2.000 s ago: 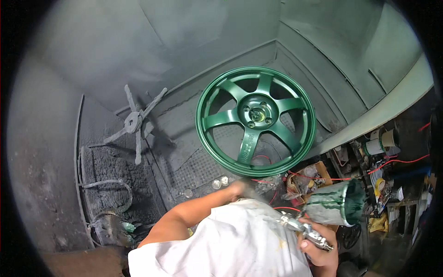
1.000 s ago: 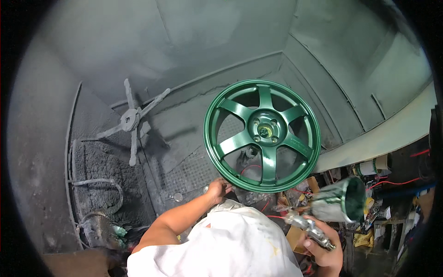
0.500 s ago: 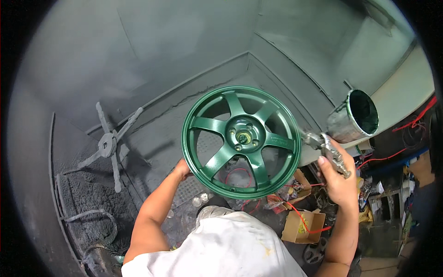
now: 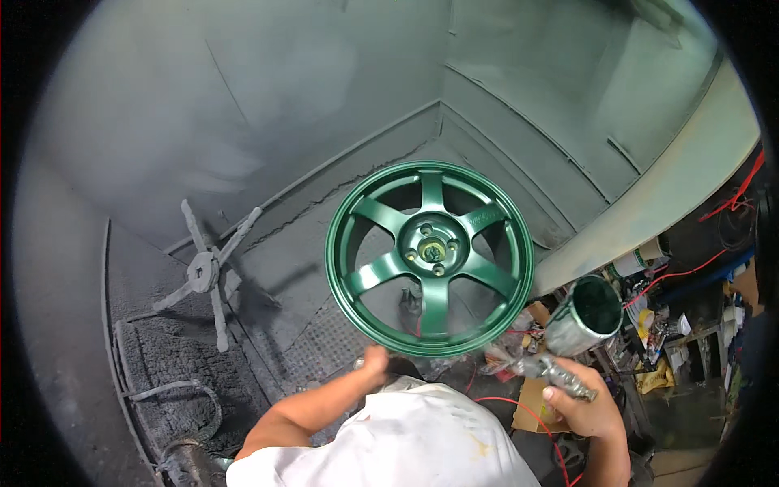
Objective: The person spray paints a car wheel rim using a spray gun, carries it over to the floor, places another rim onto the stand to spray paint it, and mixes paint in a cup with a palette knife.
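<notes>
A green six-spoke car wheel rim [image 4: 434,312], glossy with wet-looking paint, faces up in front of me. In my right hand [image 4: 591,403] is a metal spray gun [image 4: 560,378], its nozzle aimed at the wheel's lower right edge. A faint pale mist shows by the nozzle. The open paint cup [image 4: 560,331], dark green inside and streaked outside, rides on the gun. My left hand [image 4: 373,365] is close under the wheel's lower left rim; its fingers are blurred and partly hidden, so I cannot tell whether they touch it. What supports the wheel is mostly hidden.
Grey booth walls [image 4: 284,81] rise ahead. To the left stands a grey-crusted star-shaped stand [image 4: 203,272] beside a rough, dark, shaggy pad [image 4: 174,357]. A red hose [image 4: 531,410] runs at lower right, near a cardboard box [image 4: 535,403] and cluttered shelves [image 4: 682,365].
The wheel has turned counter-clockwise. My right hand has brought the spray gun and cup down, towards me. My left hand has shifted right and nearer to me along the rim.
</notes>
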A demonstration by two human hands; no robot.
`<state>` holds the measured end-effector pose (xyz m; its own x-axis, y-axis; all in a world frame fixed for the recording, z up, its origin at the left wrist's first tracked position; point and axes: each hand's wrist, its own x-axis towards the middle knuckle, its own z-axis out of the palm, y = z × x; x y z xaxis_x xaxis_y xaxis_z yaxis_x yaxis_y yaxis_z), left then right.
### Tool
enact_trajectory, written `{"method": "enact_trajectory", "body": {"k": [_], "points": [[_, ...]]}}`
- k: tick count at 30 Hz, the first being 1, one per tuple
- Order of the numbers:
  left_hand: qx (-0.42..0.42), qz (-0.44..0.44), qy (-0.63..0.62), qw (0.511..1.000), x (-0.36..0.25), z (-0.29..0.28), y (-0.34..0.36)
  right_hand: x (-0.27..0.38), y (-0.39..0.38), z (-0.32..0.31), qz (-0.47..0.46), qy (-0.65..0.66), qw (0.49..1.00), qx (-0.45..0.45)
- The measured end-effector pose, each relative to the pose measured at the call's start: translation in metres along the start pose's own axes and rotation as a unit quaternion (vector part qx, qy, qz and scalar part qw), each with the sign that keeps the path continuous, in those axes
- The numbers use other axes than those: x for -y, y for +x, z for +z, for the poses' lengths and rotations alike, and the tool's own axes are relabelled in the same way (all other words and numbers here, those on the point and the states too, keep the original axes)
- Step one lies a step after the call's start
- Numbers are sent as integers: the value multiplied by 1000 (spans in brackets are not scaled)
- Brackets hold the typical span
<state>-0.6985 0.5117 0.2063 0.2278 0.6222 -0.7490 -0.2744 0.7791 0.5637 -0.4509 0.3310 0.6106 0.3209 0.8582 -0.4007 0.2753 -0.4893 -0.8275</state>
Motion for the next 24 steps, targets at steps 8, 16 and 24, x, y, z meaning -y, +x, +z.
{"method": "enact_trajectory", "body": {"k": [8, 16, 24], "points": [[102, -144, -78, 981, 42, 24, 8, 36, 34, 41, -129, 83, 982, 111], [89, -106, -105, 985, 32, -5, 25, 74, 90, 43, -229, 19, 969, -93], [-32, -78, -131, 988, -5, -36, 28, 63, 99, 17, -192, 42, 969, -151]]}}
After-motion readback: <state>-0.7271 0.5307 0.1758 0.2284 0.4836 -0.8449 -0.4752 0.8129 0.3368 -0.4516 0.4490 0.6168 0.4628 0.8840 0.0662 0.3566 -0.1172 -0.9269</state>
